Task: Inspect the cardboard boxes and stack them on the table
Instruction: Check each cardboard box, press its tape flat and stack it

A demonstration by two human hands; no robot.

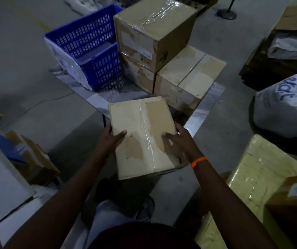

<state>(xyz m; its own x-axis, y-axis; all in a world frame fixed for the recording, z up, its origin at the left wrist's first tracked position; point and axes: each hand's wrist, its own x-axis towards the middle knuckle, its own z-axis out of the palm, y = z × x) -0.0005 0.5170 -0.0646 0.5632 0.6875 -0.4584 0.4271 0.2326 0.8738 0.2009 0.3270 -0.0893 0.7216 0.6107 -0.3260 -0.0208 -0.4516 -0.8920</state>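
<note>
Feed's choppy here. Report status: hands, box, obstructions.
Left hand and right hand grip taped cardboard box at table near corner. Stacked boxes and blue crate stand beyond. Low box top free.

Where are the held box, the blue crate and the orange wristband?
held box (140, 123): head view, on its taped top face.
blue crate (83, 35): head view, on a slotted wall.
orange wristband (199, 161): head view, on the band at the right wrist.
</note>
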